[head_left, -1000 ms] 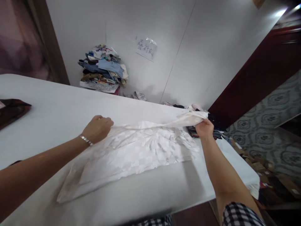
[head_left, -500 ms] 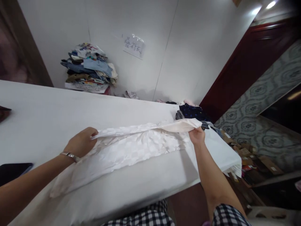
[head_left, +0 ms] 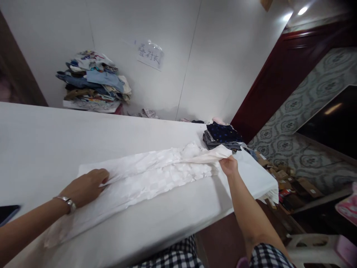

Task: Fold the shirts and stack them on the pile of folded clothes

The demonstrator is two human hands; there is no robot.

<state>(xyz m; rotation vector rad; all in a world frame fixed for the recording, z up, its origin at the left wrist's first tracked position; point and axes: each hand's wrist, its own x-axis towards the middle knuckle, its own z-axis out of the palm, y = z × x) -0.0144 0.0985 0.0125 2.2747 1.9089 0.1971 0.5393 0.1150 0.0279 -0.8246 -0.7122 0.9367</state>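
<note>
From where I stand, a long white garment is stretched lengthwise over the white worktop, between its far and near edges, its left end slanting toward the near one. The person's left hand, a silver bracelet at the wrist, is pinching the cloth toward that left end, drawing creases out from the fingertips. The right hand grips the opposite end, which looks raised in a narrow, twisted fold (the cloth there is a shade creamier). A checked sleeve covers that upper arm.

Just past the right hand, toward the worktop's far right corner, sits a stack of dark folded clothes, a spotted navy piece on top. By the left side lies a flat dark object. Beyond the far edge, a tall, mixed heap of clothing leans by the wall, and a handwritten sheet hangs above.
</note>
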